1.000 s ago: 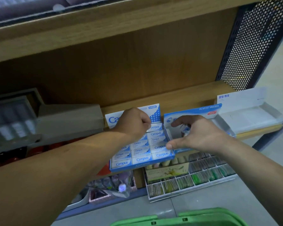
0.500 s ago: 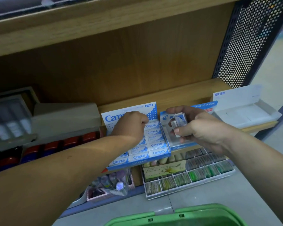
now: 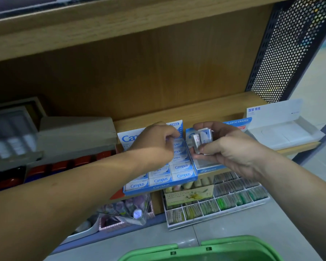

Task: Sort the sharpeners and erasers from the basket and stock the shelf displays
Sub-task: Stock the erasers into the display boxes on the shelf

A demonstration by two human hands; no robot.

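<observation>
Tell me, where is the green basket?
In the head view, the green basket is at the bottom edge, right of centre, nearer the camera than the white divided tray under the right hand.

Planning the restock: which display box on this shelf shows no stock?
The white box at the far right: its tray is bare, while the Campus box is packed and the right hand partly hides the Pilot box.

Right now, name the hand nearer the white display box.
Right. The right hand, holding erasers, is just left of the white display box; the left hand is farther left, over the Campus tray.
</observation>
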